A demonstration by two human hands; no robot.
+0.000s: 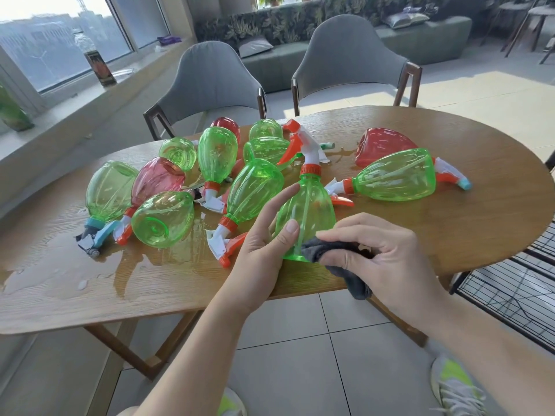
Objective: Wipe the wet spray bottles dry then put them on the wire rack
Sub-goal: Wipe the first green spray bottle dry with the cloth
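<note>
- I see my left hand [264, 235] holding an upright green spray bottle [306, 211] above the near edge of the oval wooden table [450, 235]: thumb pressed on its front, forefinger stretched along its side, the other fingers hidden behind the plastic.
- My right hand [375, 253] grips a grey cloth [324, 250] bunched against the bottle's base; the loose end of the cloth hangs below the table edge.
- The held bottle carries an orange collar and an orange-and-white trigger head [303, 145] pointing away from me.
- I count about ten green bottles in all, the held one included; nine lie on the tabletop.
- I count four red or pink bottles: a pink one [156, 178] in the left cluster, a red one [228, 124] at the back, mostly hidden, a large red one [381, 148] at the right, behind a big green bottle [396, 175], and, behind the middle bottle, a sliver of red.
- The heap overlaps, so the count is uncertain; several trigger heads are buried.
- Puddles of water [60, 277] spread over the left and centre of the table.
- The black wire rack [516, 289] stands on the floor at the right, cut off by the frame's edge; no bottle shows on the visible part.
- Two grey chairs [210, 79] stand beyond the table.
</note>
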